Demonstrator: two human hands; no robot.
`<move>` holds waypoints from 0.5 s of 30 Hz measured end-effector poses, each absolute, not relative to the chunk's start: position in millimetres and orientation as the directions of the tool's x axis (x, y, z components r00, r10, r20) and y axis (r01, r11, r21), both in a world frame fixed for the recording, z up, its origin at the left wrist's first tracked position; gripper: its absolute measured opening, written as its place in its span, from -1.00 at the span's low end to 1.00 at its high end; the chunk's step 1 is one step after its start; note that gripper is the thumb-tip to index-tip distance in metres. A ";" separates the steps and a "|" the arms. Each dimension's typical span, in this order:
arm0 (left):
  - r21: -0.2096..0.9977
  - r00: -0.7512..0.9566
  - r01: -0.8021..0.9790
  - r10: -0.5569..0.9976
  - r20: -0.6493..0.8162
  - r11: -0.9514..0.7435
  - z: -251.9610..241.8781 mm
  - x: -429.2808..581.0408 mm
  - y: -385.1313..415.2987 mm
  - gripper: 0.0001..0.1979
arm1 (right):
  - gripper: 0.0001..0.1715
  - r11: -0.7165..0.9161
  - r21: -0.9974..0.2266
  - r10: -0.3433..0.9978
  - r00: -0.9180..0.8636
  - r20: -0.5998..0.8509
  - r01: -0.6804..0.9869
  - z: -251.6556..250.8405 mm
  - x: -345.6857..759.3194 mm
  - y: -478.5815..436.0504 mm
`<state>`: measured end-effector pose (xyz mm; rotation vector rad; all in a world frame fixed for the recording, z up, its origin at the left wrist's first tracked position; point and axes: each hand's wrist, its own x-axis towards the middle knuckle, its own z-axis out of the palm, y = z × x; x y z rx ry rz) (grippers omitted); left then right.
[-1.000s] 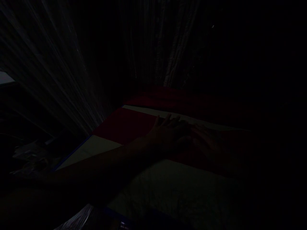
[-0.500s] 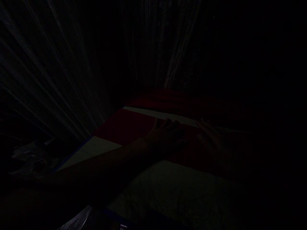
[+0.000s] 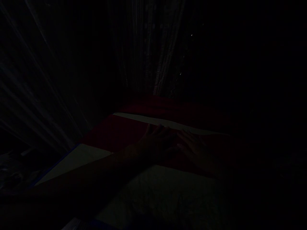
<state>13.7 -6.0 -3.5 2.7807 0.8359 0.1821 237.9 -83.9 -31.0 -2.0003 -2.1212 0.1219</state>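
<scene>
The scene is very dark. My left hand (image 3: 155,140) lies flat on a red band of a red-and-white cloth (image 3: 115,132), fingers stretched out. My right hand (image 3: 194,147) rests just to its right on the same red band, fingers also flat as far as I can make out. Neither hand holds anything. The cloth covers a flat surface with a pale band (image 3: 72,158) at the left and another pale strip (image 3: 153,120) behind the hands.
A pale curtain or plastic sheet (image 3: 148,64) hangs behind and to the left. Dim crumpled things (image 3: 11,172) lie at the far left. A blue edge (image 3: 55,164) runs along the cloth's left side. The right side is black.
The view has shifted, so everything sits lower and further left in the frame. My right hand has come closer to my left hand again. Both stay flat on the cloth.
</scene>
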 end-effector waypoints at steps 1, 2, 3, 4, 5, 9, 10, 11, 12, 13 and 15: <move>0.245 0.829 0.530 0.557 0.053 -0.812 -4.0 12.7 -5.1 -0.20 | -0.14 0.074 -0.216 0.994 -0.053 0.098 0.974 -31.0 238.4 -83.7; 0.236 0.828 0.532 0.558 0.056 -0.813 -4.1 11.4 -4.4 -0.21 | -0.14 0.079 -0.218 0.994 -0.059 0.095 0.973 -31.5 239.1 -83.4; 0.228 0.826 0.536 0.561 0.057 -0.813 -4.0 10.2 -3.7 -0.21 | -0.14 0.085 -0.219 0.993 -0.065 0.096 0.972 -32.1 240.0 -83.0; 0.223 0.823 0.542 0.566 0.056 -0.810 -3.7 9.2 -3.1 -0.21 | -0.14 0.092 -0.218 0.992 -0.071 0.102 0.971 -32.9 240.9 -82.7; 0.222 0.818 0.551 0.573 0.050 -0.805 -3.4 8.5 -2.6 -0.21 | -0.13 0.101 -0.216 0.991 -0.079 0.110 0.971 -33.7 241.6 -82.5; 0.208 0.798 0.581 0.601 0.047 -0.787 -3.6 6.4 -0.2 -0.24 | -0.19 0.121 -0.203 0.985 -0.093 0.144 0.972 -35.8 242.7 -82.5; 0.203 0.796 0.582 0.603 0.053 -0.787 -3.9 4.2 1.0 -0.24 | -0.21 0.118 -0.197 0.986 -0.091 0.143 0.973 -35.7 242.7 -82.8; 0.199 0.794 0.585 0.605 0.053 -0.786 -4.1 0.3 2.5 -0.25 | -0.23 0.110 -0.192 0.987 -0.083 0.141 0.975 -35.2 242.7 -83.1; 0.196 0.791 0.592 0.610 0.045 -0.782 -4.4 -6.0 4.6 -0.25 | -0.24 0.097 -0.189 0.988 -0.072 0.137 0.977 -34.4 242.8 -83.4; 0.186 0.785 0.601 0.618 0.045 -0.777 -4.7 -14.8 7.3 -0.27 | -0.25 0.089 -0.187 0.989 -0.065 0.129 0.978 -33.3 242.9 -83.8; 0.136 0.739 0.662 0.672 0.046 -0.737 -5.5 -40.5 14.2 -0.34 | -0.24 0.072 -0.195 0.993 -0.051 0.109 0.978 -30.3 243.2 -84.6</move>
